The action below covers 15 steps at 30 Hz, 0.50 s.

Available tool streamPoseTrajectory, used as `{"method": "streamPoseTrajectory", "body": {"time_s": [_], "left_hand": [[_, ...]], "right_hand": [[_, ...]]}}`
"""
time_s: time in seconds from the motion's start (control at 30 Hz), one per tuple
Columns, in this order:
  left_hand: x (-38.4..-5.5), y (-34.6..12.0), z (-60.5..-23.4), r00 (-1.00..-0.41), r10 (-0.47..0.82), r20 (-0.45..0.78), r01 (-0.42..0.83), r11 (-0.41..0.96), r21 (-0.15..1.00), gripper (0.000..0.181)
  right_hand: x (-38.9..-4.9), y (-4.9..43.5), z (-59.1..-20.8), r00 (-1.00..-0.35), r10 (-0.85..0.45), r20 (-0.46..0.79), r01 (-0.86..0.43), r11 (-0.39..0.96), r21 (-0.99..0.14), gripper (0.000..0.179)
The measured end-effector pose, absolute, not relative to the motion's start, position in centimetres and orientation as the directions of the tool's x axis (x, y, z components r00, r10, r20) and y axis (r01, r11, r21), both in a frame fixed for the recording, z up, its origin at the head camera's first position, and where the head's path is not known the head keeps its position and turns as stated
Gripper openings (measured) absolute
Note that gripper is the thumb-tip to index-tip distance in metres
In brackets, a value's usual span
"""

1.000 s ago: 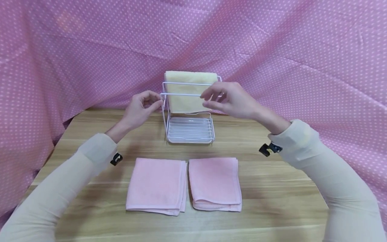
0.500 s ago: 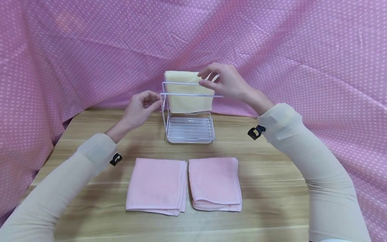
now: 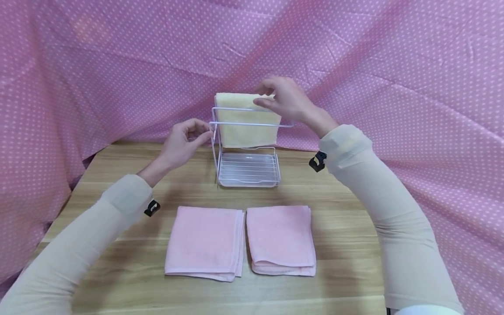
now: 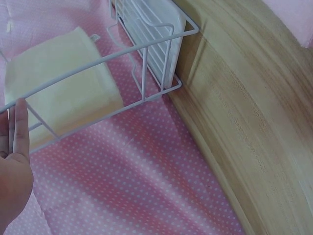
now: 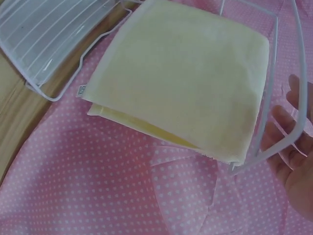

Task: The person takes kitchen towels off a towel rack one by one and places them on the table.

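A white wire towel rack (image 3: 215,153) stands at the back of the table, with a folded pale yellow towel (image 3: 246,134) draped over its rearmost bar. My left hand (image 3: 183,142) holds the left end of the rack's front bar between thumb and fingers; the left wrist view shows fingertips (image 4: 21,110) against that bar. My right hand (image 3: 285,98) is at the rack's upper right, in front of the towel's top edge. Its fingers are spread and loosely bent, apart from the towel (image 5: 181,78) in the right wrist view and holding nothing.
Two folded pink towels, one left (image 3: 204,240) and one right (image 3: 280,236), lie side by side near the front of the wooden table (image 3: 346,245). A clear tray (image 3: 248,168) sits under the rack's wire base. Pink dotted cloth (image 3: 157,65) hangs behind.
My right hand has risen from the right end of the front bar and moved a little left, toward the yellow towel's top. My left hand stays in place.
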State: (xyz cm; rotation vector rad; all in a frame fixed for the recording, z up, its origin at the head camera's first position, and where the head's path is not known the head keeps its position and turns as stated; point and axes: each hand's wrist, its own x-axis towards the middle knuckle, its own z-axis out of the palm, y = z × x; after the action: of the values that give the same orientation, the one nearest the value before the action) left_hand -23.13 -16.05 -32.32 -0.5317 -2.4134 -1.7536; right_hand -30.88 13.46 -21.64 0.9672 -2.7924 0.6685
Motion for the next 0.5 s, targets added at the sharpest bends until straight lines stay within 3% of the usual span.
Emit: {"method": "streamPoseTrajectory", "body": {"time_s": [0.5], "left_hand": [[-23.4,-15.9,-32.7,-0.919,0.211,0.333,0.379,0.243,0.893,0.020]], "right_hand": [[-33.3,12.3,-22.6,-0.814,-0.552,0.180,-0.576,0.732,-0.364,0.031]]}}
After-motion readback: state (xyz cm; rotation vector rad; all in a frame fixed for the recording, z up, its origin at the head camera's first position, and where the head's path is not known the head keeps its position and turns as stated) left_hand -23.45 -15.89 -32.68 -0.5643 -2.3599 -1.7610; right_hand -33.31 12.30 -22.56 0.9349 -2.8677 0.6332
